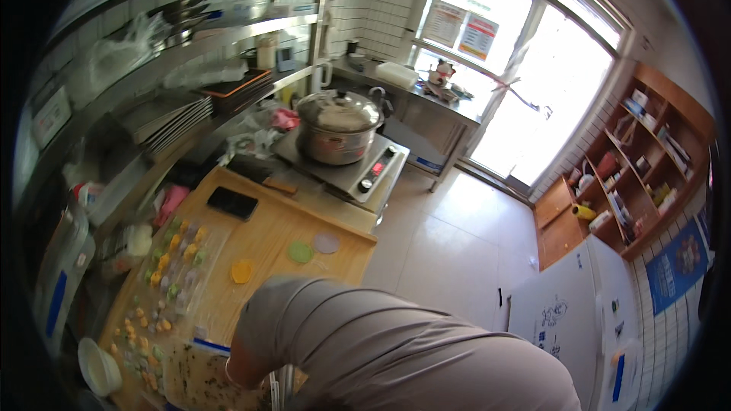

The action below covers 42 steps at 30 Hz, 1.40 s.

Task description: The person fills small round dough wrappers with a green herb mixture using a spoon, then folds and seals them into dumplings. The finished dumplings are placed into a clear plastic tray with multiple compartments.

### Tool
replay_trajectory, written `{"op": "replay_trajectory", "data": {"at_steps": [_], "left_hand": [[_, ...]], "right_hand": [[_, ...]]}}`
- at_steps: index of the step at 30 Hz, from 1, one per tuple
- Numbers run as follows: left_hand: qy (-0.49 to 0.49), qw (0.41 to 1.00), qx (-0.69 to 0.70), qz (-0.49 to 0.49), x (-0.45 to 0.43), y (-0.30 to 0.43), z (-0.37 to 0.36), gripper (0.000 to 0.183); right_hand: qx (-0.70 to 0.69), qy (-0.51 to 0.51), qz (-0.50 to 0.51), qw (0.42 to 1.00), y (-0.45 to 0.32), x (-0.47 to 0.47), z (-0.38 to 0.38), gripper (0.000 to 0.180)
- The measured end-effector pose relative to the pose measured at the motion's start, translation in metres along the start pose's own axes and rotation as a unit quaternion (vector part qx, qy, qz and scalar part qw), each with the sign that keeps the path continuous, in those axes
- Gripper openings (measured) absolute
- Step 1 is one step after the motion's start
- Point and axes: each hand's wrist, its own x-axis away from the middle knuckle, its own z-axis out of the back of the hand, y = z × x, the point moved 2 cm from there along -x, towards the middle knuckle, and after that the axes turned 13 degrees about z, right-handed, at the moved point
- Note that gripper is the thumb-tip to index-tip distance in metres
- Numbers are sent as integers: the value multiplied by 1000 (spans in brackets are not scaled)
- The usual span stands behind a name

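Note:
Neither of my hands is in view. Before me is a light wooden board [274,222] with flat round dough pieces: orange [241,271], green [300,252] and pale purple [326,242]. Rows of small orange, green and purple shaped pieces [177,257] lie along its left side, some on clear film. Loose small pieces [143,348] are scattered lower down. A person in a grey short-sleeved shirt [400,348] leans over the board. That person's forearm [245,362] reaches beside a clear, dark-speckled sheet or tray [191,377]; what the hand holds is unclear.
A black phone [232,203] lies on the board's far part. Beyond it a lidded steel pot [337,125] stands on an electric cooker [365,174] with a lit red display. Metal shelves [228,40] with trays run along the left. A white bowl [99,366] is at lower left.

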Motion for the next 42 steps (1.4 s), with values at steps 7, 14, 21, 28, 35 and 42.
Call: {"op": "replay_trajectory", "data": {"at_steps": [7, 14, 21, 28, 35, 42], "left_hand": [[66, 764, 503, 398, 33, 10, -11, 26], [123, 646, 644, 391, 19, 44, -6, 35], [119, 567, 747, 326, -12, 67, -11, 36], [155, 516, 780, 317, -49, 98, -28, 38], [167, 509, 790, 298, -70, 125, -30, 40], [208, 516, 773, 304, -67, 125, -8, 41]], "right_hand": [[150, -105, 122, 975, -1, 30, 5, 23], [-274, 415, -12, 867, 33, 97, 39, 13], [-768, 619, -151, 62, 9, 80, -10, 15], [-344, 751, -45, 561, -29, 79, 38, 23], [98, 648, -17, 756, -44, 71, 60, 40], [131, 623, 24, 771, -49, 88, 44, 38]]}}
